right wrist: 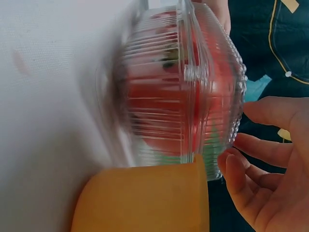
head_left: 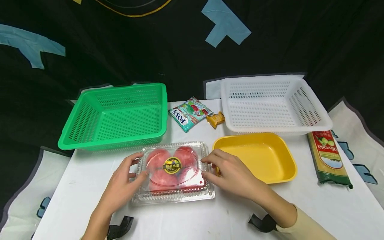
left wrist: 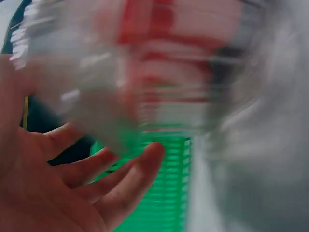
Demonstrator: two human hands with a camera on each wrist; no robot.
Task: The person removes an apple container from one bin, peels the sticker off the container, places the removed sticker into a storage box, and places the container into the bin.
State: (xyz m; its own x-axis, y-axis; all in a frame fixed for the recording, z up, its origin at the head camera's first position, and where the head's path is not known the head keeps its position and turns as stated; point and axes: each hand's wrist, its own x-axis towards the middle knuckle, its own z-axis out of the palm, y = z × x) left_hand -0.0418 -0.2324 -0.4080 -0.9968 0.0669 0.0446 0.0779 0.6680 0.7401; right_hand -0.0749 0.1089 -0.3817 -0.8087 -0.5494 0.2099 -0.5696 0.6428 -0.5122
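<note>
A clear plastic clamshell box (head_left: 180, 170) of red, round fruit lies on the table between both hands, lid down, with a black and gold label (head_left: 172, 165) on top. At its left end is the left hand (head_left: 123, 183), its thumb over the lid's edge and its fingers spread along the side; in the left wrist view those fingers (left wrist: 130, 188) are loosely extended beside the blurred box. The right hand (head_left: 232, 171) reaches to the opposite end. Its fingertips (right wrist: 234, 164) are right at the lid's rim in the right wrist view, loosely bent, not wrapped round the box.
A yellow tub (head_left: 288, 166) stands close to the box's right end. Behind are a green basket (head_left: 120, 143) and a white basket (head_left: 279, 129), with a FOX'S candy bag (head_left: 190, 113) and a small gold-wrapped sweet (head_left: 215, 119) between. A red and green packet (head_left: 330, 158) lies far right.
</note>
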